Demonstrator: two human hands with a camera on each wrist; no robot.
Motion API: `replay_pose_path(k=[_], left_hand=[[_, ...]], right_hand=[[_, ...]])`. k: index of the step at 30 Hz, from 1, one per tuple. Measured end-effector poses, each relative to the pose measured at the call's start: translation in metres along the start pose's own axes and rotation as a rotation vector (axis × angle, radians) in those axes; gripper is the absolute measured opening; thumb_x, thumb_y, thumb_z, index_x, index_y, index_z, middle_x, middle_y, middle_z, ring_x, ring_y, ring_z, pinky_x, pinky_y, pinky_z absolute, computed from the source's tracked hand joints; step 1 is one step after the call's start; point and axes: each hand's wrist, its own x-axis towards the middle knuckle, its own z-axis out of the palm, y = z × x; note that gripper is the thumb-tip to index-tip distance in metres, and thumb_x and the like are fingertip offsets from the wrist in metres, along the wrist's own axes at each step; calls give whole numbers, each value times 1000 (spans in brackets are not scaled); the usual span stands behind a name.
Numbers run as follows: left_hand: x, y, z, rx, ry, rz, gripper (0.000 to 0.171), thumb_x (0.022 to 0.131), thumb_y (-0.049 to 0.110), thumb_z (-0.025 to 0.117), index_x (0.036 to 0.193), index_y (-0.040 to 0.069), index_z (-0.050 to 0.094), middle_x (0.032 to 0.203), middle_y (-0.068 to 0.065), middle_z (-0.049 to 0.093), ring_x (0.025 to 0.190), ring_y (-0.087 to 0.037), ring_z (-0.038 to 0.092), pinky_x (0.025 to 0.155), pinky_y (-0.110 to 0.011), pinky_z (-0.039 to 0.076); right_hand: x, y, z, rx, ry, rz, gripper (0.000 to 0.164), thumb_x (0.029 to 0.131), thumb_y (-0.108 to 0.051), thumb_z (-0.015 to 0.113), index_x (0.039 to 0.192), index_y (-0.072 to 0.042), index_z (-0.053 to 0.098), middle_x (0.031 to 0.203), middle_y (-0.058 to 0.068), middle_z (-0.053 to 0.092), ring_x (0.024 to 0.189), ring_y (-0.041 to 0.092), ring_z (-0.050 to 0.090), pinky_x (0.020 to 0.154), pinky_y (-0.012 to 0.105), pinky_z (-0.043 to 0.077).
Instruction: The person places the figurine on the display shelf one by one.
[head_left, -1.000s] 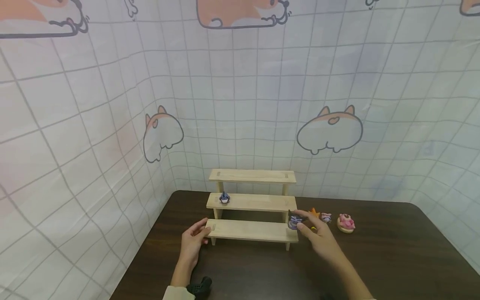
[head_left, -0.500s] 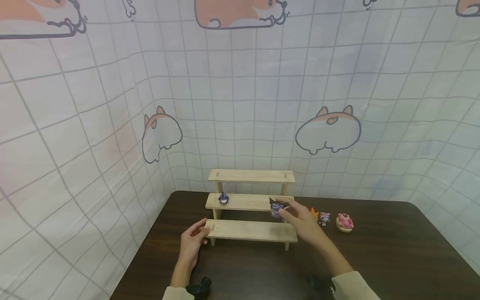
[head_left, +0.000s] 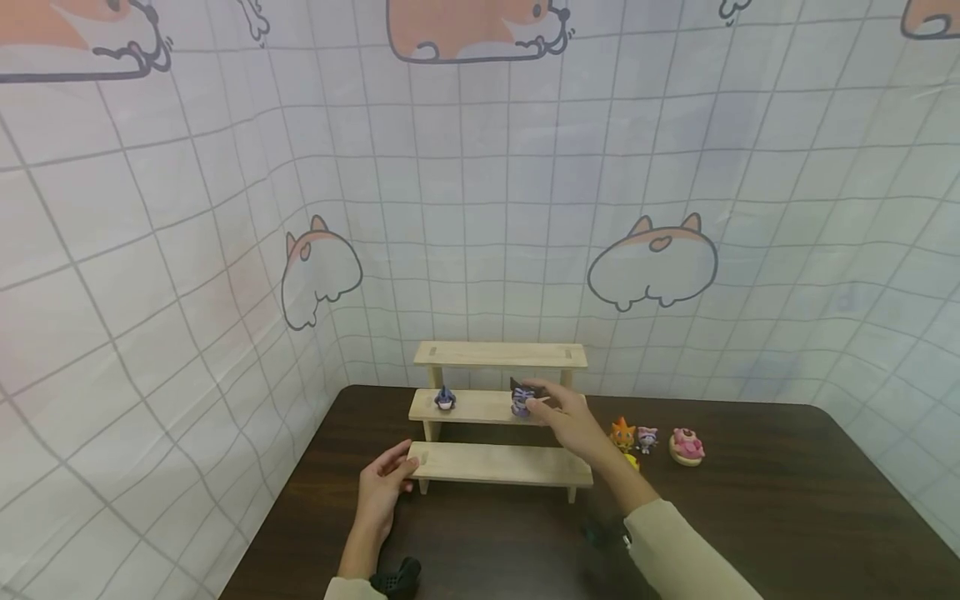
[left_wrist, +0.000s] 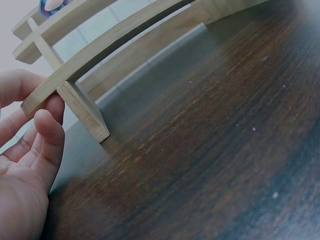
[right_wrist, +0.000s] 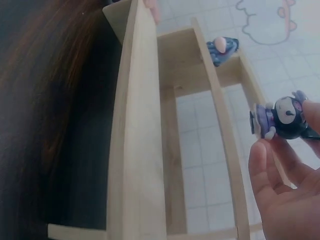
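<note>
A pale wooden three-step display stand (head_left: 495, 461) is on the dark table. My left hand (head_left: 381, 492) pinches the left end of its lowest step; in the left wrist view the thumb and fingers wrap the board end (left_wrist: 37, 100). My right hand (head_left: 572, 423) holds a small black-and-purple figurine (right_wrist: 286, 117) between thumb and fingers. In the head view that figurine overlaps the middle step, right of its centre. A blue figurine (head_left: 445, 398) with a pale face sits at the left of that same step.
Right of the stand on the table are an orange figurine (head_left: 622, 435), a yellow one (head_left: 633, 461), a pinkish-purple one (head_left: 647, 439) and a round pink one (head_left: 686, 447). A white grid-patterned cloth (head_left: 480, 250) hangs behind and on the left.
My right hand has carried the black-and-purple figurine leftward and up, from the lowest step's right end to over the middle step. My left hand stays on the board end.
</note>
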Motion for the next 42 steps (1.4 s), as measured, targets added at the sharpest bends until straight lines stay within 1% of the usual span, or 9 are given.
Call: replay_pose_path(k=[4,6,13,18,25,33,35,39,42], left_hand=[[-1,1,0,-1,-2,-3,46,92,9,75,136,3,65,102,-4,73,78,-8,64,61,-22,53],[-2,2,1,-4,-3,-2,46,92,9,75,136,3,65,102,-4,73,78,-8,64,61,-22,53],[0,1,1,6,1,4,44,92,9,75,135,3,65,102,-4,73,78,-8,63,62,-22,53],[0,1,0,3,-1,7,45,92,9,74,135,3,65,102,-4,73,77,-8,63,61,-22,53],[-1,-1,-1,-2,-5,4,46,92,8,75,136,2,64,103,-4,73,77,-8,63,62,-22,53],[-2,0,0,-1,-7,5,45,92,9,75,136,2,65,106,-8,73,76,-9,64,62,-23,53],[-3,0,0,2,-8,5,45,92,10,75,136,3,64,107,-8,72,76,-9,64,62,-23,53],[-2,0,0,5,-7,3,45,93,10,75,136,3,64,107,-8,72,77,-9,64,62,-23,53],[-1,0,0,2,-3,4,45,92,9,75,136,3,65,106,-7,72,76,-9,64,62,-23,53]], right_hand=[[9,-2,5,29,-20,4,48,106,-32,57,149,-12,53,134,17,62,115,32,65,91,43,60],[14,-2,7,36,-31,-6,48,105,-32,58,149,-12,53,134,18,61,115,34,65,90,43,61],[26,-3,14,11,-72,-2,44,106,-26,57,148,-14,53,130,17,60,107,28,64,85,38,60],[32,-2,18,-27,-86,-13,43,106,-22,57,147,-10,53,128,18,61,108,28,63,84,38,58],[39,4,22,-87,-88,6,43,106,-25,57,147,-13,54,129,12,64,111,26,63,83,36,56],[43,6,22,-54,-86,69,41,105,-29,58,144,-21,57,130,9,64,119,28,62,92,41,56],[44,7,22,-36,-90,71,40,105,-29,59,144,-20,57,131,11,64,120,29,62,91,41,56],[45,8,22,-25,-93,78,41,105,-30,58,144,-19,57,130,11,64,117,27,62,85,37,56],[45,7,22,-24,-94,88,42,105,-31,59,145,-20,56,130,10,63,116,26,62,83,35,54]])
